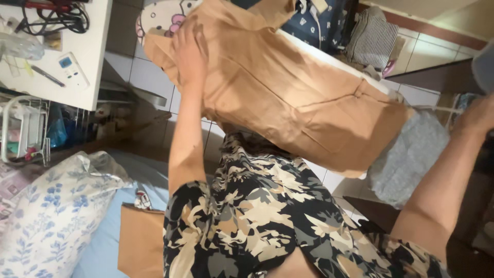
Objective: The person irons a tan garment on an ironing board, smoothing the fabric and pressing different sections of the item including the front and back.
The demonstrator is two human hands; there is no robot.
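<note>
In the head view the left hand (189, 51) lies flat, fingers spread open, on a tan garment (288, 98) stretched across a padded board whose cartoon-cat cover (159, 18) shows at the far end. The right hand (476, 116) reaches to the garment's other end by a pale blue cloth (411, 154); whether its fingers grip cannot be told. A floral pillow (51, 211) lies lower left, below a white table (95, 56).
</note>
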